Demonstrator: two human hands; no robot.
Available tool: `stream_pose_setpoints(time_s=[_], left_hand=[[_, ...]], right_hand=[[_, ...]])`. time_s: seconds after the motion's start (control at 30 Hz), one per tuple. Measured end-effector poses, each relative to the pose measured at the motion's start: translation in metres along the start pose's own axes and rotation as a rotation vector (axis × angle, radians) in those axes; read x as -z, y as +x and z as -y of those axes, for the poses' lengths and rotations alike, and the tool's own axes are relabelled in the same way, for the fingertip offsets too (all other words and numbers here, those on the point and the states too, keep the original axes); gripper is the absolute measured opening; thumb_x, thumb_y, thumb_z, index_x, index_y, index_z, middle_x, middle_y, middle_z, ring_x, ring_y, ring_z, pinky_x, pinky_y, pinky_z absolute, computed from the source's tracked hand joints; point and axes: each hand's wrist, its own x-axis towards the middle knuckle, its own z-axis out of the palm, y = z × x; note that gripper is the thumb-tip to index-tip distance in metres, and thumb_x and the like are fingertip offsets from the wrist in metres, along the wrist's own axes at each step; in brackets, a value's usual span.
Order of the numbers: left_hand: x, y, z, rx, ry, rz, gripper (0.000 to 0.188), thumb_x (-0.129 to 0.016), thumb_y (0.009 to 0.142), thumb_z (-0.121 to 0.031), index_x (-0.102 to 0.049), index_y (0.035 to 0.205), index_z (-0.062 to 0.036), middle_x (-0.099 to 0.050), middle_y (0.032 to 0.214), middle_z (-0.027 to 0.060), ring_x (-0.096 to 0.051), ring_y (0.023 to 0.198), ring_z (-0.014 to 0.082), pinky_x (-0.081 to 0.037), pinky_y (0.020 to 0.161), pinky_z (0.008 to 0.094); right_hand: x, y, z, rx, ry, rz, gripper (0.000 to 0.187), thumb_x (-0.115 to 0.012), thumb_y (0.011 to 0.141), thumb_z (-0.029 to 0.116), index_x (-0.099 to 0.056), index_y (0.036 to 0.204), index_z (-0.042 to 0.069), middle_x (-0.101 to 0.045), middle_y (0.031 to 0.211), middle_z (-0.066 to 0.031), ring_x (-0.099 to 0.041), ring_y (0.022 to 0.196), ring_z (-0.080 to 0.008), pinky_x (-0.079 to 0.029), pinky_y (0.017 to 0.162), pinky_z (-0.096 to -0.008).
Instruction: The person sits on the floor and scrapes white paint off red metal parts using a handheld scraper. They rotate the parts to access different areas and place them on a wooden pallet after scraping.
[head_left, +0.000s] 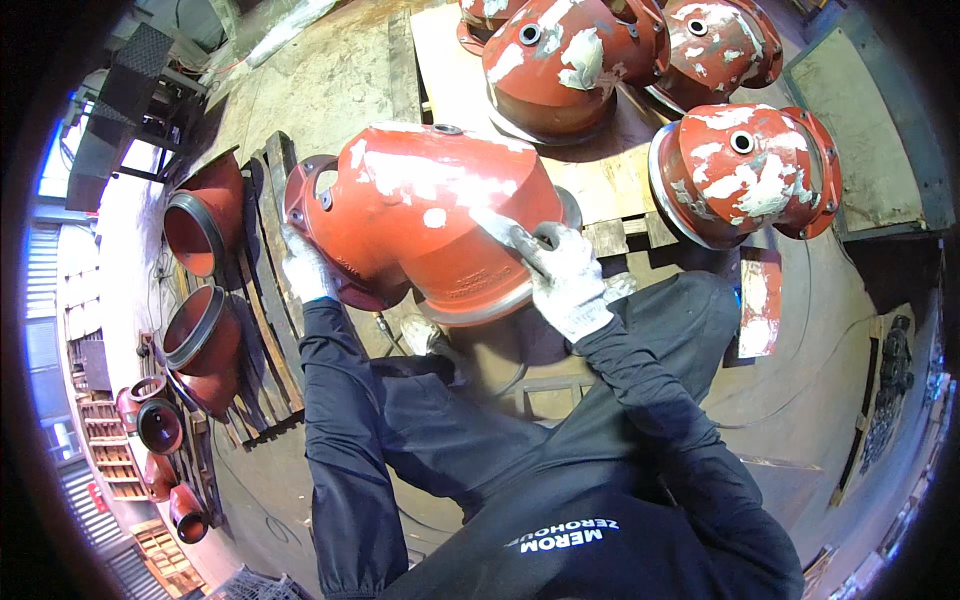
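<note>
A large red casting [460,210], a curved pipe body with flanged ends, lies in front of me with white filler smeared over its upper side. My left hand [308,266], in a pale work glove, grips the flange at its left end, some fingers hidden by the rim. Over the casting's right part is my right hand [568,285], also gloved, fingers curled and one grey-stained finger or thin tool reaching to the white patch. What lies in that grip is too unclear to name.
Similar filler-smeared castings [750,170] stand at the back and right on wooden boards [620,180]. Left, red funnel-shaped castings [215,345] rest on a dark pallet [265,300]. A grey-green cabinet [870,130] stands far right. Hoses [790,390] run over the floor.
</note>
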Motion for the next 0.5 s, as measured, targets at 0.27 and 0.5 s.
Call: stream_pose_setpoints(time_s=[0.27, 0.5], left_hand=[[0.001, -0.001, 0.000, 0.016, -0.001, 0.029, 0.102, -0.036, 0.101, -0.080, -0.073, 0.100, 0.0151, -0.074, 0.087, 0.0302, -0.072, 0.078, 0.0410, -0.055, 0.075, 0.0539], [-0.003, 0.002, 0.005, -0.047, -0.104, -0.010, 0.097, -0.040, 0.103, -0.075, -0.072, 0.099, 0.0161, -0.074, 0.084, 0.0301, -0.070, 0.075, 0.0393, -0.052, 0.072, 0.0532]], right_hand=[[0.019, -0.013, -0.010, -0.059, -0.003, -0.048, 0.053, -0.070, 0.091, 0.008, -0.066, 0.142, 0.023, -0.065, 0.112, -0.0140, -0.064, 0.101, -0.0378, -0.054, 0.087, -0.0466], [0.020, 0.013, 0.023, -0.097, 0.009, 0.059, 0.044, -0.065, 0.093, 0.015, -0.067, 0.137, 0.017, -0.061, 0.104, -0.0137, -0.064, 0.095, -0.0353, -0.056, 0.078, -0.0474]])
